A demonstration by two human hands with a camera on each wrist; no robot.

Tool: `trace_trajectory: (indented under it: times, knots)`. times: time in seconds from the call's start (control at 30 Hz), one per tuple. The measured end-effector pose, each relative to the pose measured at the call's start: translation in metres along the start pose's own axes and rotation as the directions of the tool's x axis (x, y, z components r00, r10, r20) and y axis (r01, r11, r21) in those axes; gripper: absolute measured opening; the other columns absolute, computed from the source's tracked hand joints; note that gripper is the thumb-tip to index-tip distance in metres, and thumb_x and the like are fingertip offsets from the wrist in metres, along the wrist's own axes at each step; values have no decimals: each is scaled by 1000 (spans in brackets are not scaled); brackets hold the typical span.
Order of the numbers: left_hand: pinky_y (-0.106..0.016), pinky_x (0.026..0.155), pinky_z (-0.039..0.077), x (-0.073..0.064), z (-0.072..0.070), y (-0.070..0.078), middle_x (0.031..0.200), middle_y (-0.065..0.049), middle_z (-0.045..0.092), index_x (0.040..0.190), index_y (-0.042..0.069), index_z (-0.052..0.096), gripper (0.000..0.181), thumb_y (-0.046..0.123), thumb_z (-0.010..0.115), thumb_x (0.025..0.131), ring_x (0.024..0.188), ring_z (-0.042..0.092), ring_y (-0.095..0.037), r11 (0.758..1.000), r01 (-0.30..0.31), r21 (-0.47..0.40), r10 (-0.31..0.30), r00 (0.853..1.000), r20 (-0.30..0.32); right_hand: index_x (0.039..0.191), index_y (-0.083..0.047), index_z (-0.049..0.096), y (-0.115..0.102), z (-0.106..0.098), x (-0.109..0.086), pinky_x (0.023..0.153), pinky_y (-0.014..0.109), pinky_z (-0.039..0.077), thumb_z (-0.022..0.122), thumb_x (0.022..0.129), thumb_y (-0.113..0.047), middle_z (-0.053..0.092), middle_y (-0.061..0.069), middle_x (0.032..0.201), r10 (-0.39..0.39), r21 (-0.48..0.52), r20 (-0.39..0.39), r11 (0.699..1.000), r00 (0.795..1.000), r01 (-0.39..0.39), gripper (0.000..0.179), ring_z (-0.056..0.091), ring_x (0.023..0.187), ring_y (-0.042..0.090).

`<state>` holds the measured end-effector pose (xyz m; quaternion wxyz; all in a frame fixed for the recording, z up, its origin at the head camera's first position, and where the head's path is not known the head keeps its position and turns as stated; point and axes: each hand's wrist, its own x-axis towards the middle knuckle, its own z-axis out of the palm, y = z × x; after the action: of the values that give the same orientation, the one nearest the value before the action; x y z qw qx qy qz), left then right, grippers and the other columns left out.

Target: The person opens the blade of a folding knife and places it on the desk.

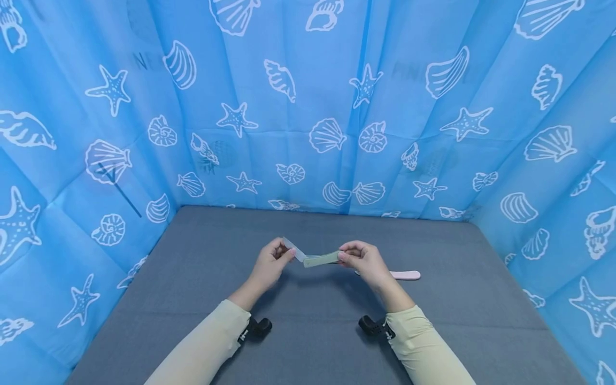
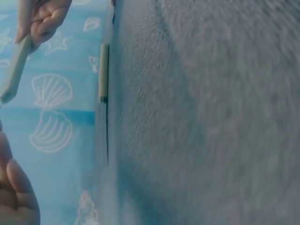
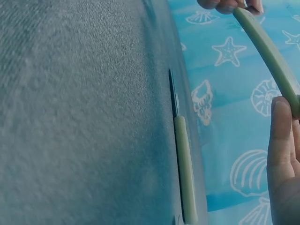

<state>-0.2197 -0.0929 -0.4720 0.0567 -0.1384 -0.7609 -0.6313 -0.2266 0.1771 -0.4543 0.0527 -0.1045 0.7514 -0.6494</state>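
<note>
Above the table, a green-handled folding knife (image 1: 321, 260) stretches between the two hands. Its pale blade (image 1: 294, 249) is swung out at an angle from the handle. My left hand (image 1: 269, 262) pinches the blade side between thumb and fingers. At the other end, my right hand (image 1: 369, 266) grips the end of the green handle. In the right wrist view the handle (image 3: 268, 52) slants between both hands' fingertips. A second knife with a pink handle (image 1: 406, 275) lies on the table behind my right wrist, which partly hides it; its thin blade (image 3: 173, 93) shows in the right wrist view.
The grey cloth-covered table (image 1: 192, 299) spreads under both arms. A blue curtain (image 1: 308, 107) with white shells and starfish encloses the back and sides. Black wrist cameras (image 1: 260, 327) sit on both forearms, close over the table.
</note>
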Motion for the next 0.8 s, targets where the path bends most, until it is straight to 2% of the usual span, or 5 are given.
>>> trace_trajectory:
  times: [0.1,0.3,0.53,0.67,0.8]
  knots:
    - [-26,60,45,-1,-5,3,87,-17,67,102,2,65,10,12,64,99,75,59,-31,1000,13,21,-14,999,51,110,10,64,-1,-3,0,86,47,56,66,96,-1,71,15,97,-2,-18,20,1000,1000,2,19,71,84,13]
    - [-27,58,40,0,-12,4,84,-13,67,100,7,66,9,15,68,97,66,50,-16,990,39,136,-58,989,139,110,9,65,-3,-7,-1,88,52,54,67,95,-3,71,18,101,-12,-67,55,998,998,16,19,71,87,15]
    - [-30,62,44,0,-18,2,82,0,64,95,13,68,11,24,69,97,70,54,-16,970,75,231,-120,975,188,108,4,68,-4,-9,-2,85,47,57,68,96,-7,72,10,97,-27,-183,87,982,996,43,17,70,88,15]
    - [-32,62,47,-1,-20,0,88,2,67,96,14,69,13,27,71,95,73,57,-15,964,84,252,-141,966,218,108,4,68,-5,-9,-3,86,54,54,68,95,-6,72,11,97,-17,-178,74,984,997,30,16,70,87,18]
    - [-31,58,44,-1,-21,-1,86,1,68,96,13,70,13,25,73,94,69,54,-15,965,86,248,-147,960,238,108,5,68,-5,-9,-3,87,55,54,68,95,-6,71,14,98,-15,-169,69,985,997,27,17,70,90,24]
